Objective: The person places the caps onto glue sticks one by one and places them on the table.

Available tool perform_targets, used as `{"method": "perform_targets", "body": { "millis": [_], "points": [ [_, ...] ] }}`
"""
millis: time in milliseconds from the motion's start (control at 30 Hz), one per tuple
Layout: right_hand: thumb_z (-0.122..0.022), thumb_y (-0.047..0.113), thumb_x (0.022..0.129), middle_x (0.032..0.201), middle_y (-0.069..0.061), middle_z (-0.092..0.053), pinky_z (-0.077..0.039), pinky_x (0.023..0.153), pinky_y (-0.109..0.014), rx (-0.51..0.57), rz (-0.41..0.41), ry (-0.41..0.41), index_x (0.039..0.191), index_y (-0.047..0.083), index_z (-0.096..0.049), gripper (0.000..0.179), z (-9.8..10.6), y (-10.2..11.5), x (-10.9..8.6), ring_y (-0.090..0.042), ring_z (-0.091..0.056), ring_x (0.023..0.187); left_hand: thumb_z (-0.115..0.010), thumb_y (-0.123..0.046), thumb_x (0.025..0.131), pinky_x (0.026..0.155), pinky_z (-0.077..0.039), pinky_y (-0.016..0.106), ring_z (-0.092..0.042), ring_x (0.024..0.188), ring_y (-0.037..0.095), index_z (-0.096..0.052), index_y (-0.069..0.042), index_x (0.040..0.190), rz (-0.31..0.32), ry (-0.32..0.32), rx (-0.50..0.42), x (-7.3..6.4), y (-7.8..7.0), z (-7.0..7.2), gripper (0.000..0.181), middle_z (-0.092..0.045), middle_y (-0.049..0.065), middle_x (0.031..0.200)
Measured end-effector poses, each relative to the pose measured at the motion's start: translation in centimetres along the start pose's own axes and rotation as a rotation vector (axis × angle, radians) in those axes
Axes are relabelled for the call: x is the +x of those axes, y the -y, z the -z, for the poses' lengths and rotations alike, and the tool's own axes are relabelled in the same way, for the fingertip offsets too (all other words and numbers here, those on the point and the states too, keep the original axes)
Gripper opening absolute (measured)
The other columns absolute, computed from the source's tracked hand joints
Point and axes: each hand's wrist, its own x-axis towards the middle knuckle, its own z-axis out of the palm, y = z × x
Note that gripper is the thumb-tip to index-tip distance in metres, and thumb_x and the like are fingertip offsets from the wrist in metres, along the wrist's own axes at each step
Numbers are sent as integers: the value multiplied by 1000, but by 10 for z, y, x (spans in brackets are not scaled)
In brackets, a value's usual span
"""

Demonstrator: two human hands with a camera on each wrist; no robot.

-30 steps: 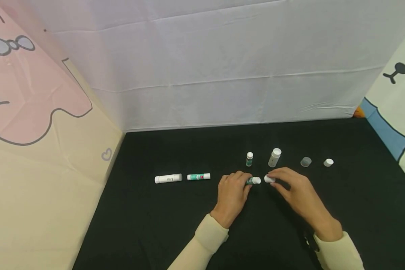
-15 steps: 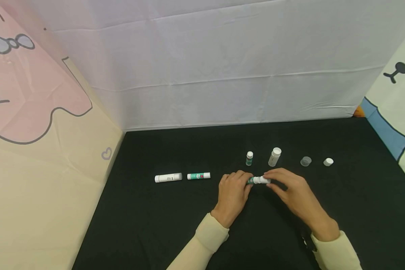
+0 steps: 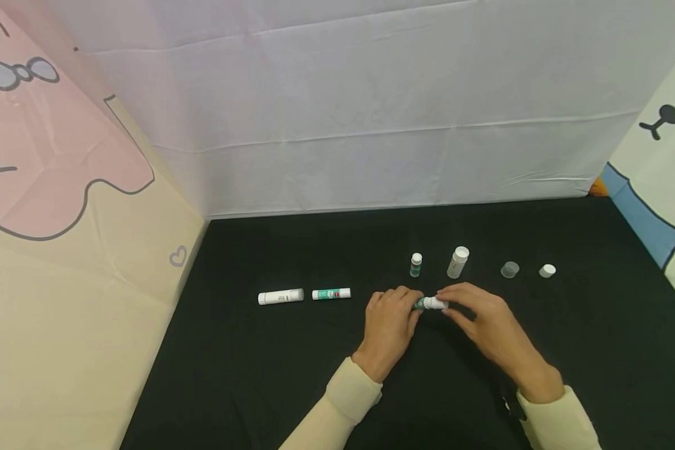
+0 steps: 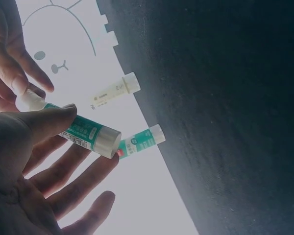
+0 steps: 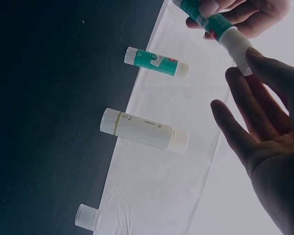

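Observation:
My left hand (image 3: pixel 390 328) holds a green-and-white glue stick (image 4: pixel 83 129) lengthwise over the table, its thumb along the label and its fingers beneath. The glue stick's white end points toward my right hand (image 3: pixel 486 322). Thumb and fingertips of that hand pinch a white cap (image 5: pixel 242 58), which sits in line with the white end, right at it. Behind the hands, a small green glue stick (image 3: pixel 415 267) and a bigger white glue stick (image 3: pixel 457 264) stand upright with white tops. Part of the held stick is hidden by the left fingers in the head view.
On the black table (image 3: pixel 247 381), a white glue stick (image 3: pixel 281 297) and a green glue stick (image 3: pixel 331 293) lie at the left. A translucent cap (image 3: pixel 509 269) and a white cap (image 3: pixel 547 270) are at the right. Behind rises a white cloth wall (image 3: pixel 337 125).
My right hand has moved left, bringing the white cap from a gap away up to the glue stick's end. The left hand has barely moved; the other items stay put.

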Motion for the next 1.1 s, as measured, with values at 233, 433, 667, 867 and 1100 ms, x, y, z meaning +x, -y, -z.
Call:
{"method": "perform_targets", "body": {
  "millis": [233, 433, 667, 867, 1100],
  "points": [
    [-89, -23, 63, 105, -4, -76, -43, 95, -3, 16, 20, 10, 105, 4, -78, 51, -3, -1, 0, -22, -73, 91, -87, -23, 89, 79, -54, 26, -71, 88, 8, -80, -21, 106, -26, 5, -5, -1, 0, -2, 18, -76, -9, 100],
    [-89, -22, 64, 106, -4, -76, -43, 95, -3, 7, 18, 19, 105, 4, -78, 51, -4, -2, 0, -22, -74, 91, -87, -23, 89, 80, -54, 26, -72, 89, 8, -80, -21, 108, -42, 26, 2, 1, 0, 0, 20, -76, -8, 101],
    [-89, -23, 63, 105, -3, -76, -44, 94, -3, 14, 21, 13, 105, 4, -78, 51, -7, -3, -1, -22, -73, 91, -86, -25, 89, 76, -53, 25, -72, 92, 8, -80, -20, 110, -69, 43, 11, 1, 1, -1, 22, -78, -8, 106],
    [-89, -23, 62, 104, -4, -76, -43, 95, -3, 11, 22, 3, 104, 3, -77, 51, -9, -4, -1, -23, -74, 91, -83, -29, 92, 75, -51, 24, -71, 90, 8, -80, -21, 113, -82, 55, 22, 0, 2, 0, 23, -79, -9, 105],
    [-88, -23, 63, 102, -4, -77, -44, 94, -3, 21, 13, 8, 103, 4, -77, 49, -11, -6, -3, -22, -74, 89, -83, -27, 91, 82, -55, 25, -73, 91, 8, -81, -21, 111, -103, 50, 18, 0, 3, 3, 21, -78, -9, 101]
  ]
}}
